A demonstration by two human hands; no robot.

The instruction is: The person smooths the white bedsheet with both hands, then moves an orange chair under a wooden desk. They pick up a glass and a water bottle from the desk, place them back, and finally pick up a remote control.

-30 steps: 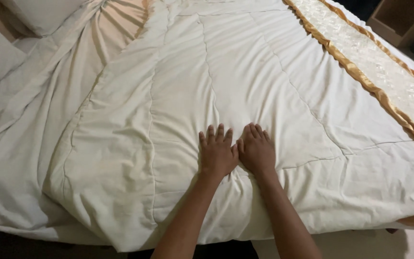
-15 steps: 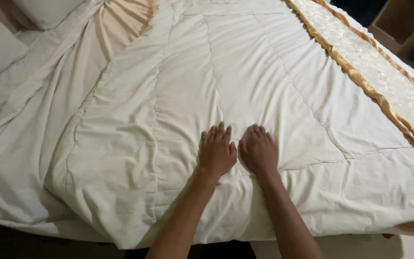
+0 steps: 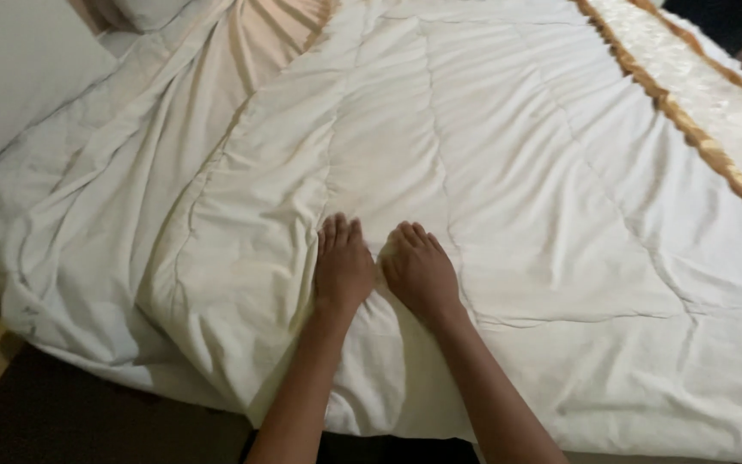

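My left hand [image 3: 343, 265] and my right hand [image 3: 419, 271] lie flat, palms down, side by side on a white quilted duvet [image 3: 508, 155] spread over a bed. The fingers of both hands are held together and point away from me, and neither hand grips anything. The duvet is wrinkled around the hands, and its near edge hangs over the side of the bed below my forearms.
A white sheet [image 3: 70, 198] lies bunched at the duvet's left. A gold-trimmed bed runner [image 3: 714, 103] crosses the far right. A pillow [image 3: 143, 10] sits at the top left. Dark floor [image 3: 70, 412] shows at the lower left.
The view has shifted so more of the bed's left edge and the floor show. Both hands remain flat on the duvet, side by side.
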